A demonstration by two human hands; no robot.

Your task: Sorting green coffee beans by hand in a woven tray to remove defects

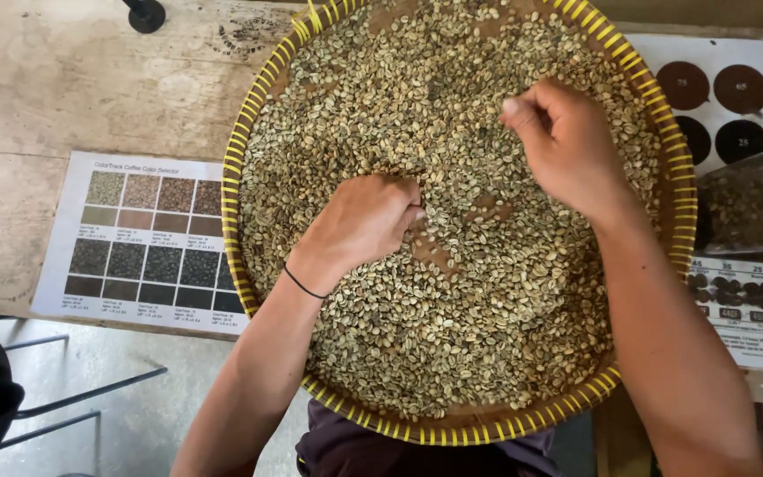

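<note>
A wide round basket tray (242,159) with a yellow woven rim sits on a worn wooden tabletop (64,79) and reaches out past its near edge toward the person, filled with a loose layer of pale green beans (487,300). The left hand (366,218) rests knuckles-up near the middle of the tray, fingers curled under into the beans; it looks nearly closed, though whether it has any beans gathered inside cannot be told from here. The right hand (567,141) is raised a little over the far right part of the tray, fingers drawn together with the thumb tip showing, as if pinching something small, but what it holds, if anything, is hidden. A printed colour chart (147,243) of brown squares lies on the tabletop just left of the tray, another sheet with dark round samples (713,97) lies at the right, and a clear container (748,208) of beans stands just beside the right rim. The main risk appears to be spilling: the beans lie close to the low rim, so a broad sweep could push some over, and pressing on the overhanging near side could tip the tray.
</note>
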